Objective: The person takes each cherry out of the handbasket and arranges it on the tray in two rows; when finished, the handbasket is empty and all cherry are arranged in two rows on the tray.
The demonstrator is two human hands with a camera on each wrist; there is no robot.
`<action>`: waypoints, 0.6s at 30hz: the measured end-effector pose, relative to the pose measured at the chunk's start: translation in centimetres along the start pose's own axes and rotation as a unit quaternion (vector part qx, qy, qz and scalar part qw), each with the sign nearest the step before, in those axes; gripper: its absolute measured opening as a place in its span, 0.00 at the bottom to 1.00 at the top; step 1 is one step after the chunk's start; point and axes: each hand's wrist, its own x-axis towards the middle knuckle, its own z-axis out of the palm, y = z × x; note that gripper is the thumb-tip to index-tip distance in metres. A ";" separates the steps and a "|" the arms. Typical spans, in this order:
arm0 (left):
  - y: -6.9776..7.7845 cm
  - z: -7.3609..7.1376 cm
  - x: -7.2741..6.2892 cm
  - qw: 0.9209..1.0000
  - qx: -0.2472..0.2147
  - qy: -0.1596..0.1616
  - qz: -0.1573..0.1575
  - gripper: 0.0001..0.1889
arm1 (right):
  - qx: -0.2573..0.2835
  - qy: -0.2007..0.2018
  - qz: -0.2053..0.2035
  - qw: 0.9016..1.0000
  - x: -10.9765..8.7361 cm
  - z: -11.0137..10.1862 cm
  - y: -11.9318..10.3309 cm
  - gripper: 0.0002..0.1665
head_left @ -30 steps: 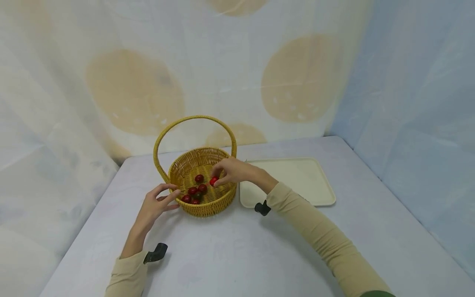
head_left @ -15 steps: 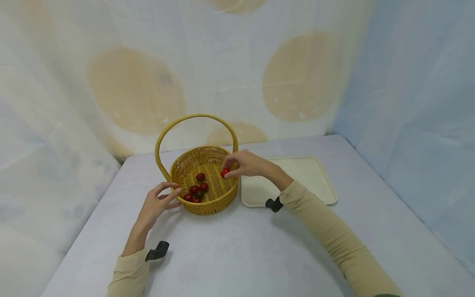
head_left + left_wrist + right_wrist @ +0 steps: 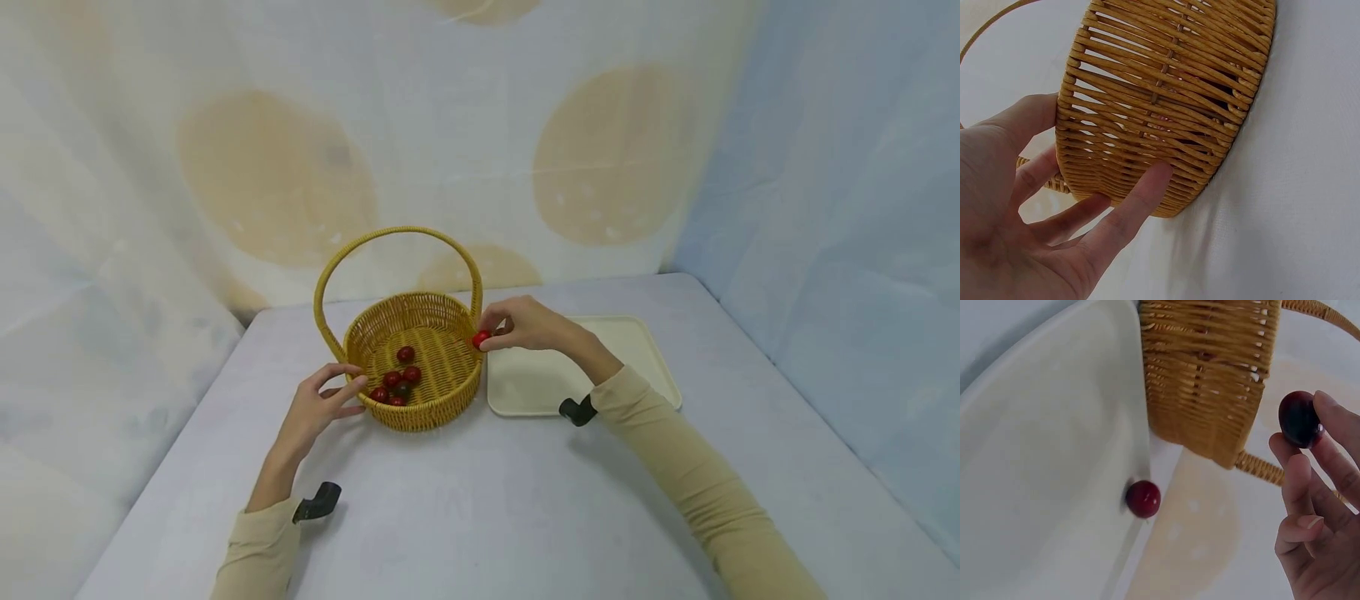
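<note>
A yellow wicker basket (image 3: 420, 417) with a tall hooped handle stands left of centre in the head view. Several small, round, glossy red fruits (image 3: 392, 379) lie inside it, along with a darker one (image 3: 402, 390). My left hand (image 3: 318, 404) holds the basket's left rim; in the left wrist view its fingers spread over the rim and the woven outer wall (image 3: 1147, 94). Above the basket's right rim, my right hand (image 3: 521, 323) pinches one red fruit (image 3: 482, 339) between thumb and fingertips. This fruit (image 3: 1299, 419) looks dark and shiny in the right wrist view.
A cream rectangular tray (image 3: 532, 387) lies right of the basket, under the right hand and forearm. In the right wrist view, another red fruit (image 3: 1143, 499) sits on the tray near its edge. Curtains with pale orange spots hang behind the table (image 3: 465, 517).
My right hand has carried the pinched fruit rightward from inside the basket to above its right rim. The left hand stays at the left rim.
</note>
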 end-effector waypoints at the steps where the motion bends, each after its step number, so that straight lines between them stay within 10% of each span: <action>1: 0.0 0.0 0.0 1.000 0.000 -0.001 0.001 0.29 | 0.001 0.003 0.005 1.000 -0.2 -0.1 0.2 0.13; 18: -0.2 -0.2 0.2 1.000 0.008 -0.004 0.003 0.28 | 0.040 0.037 0.092 0.994 -2.4 -1.0 5.6 0.18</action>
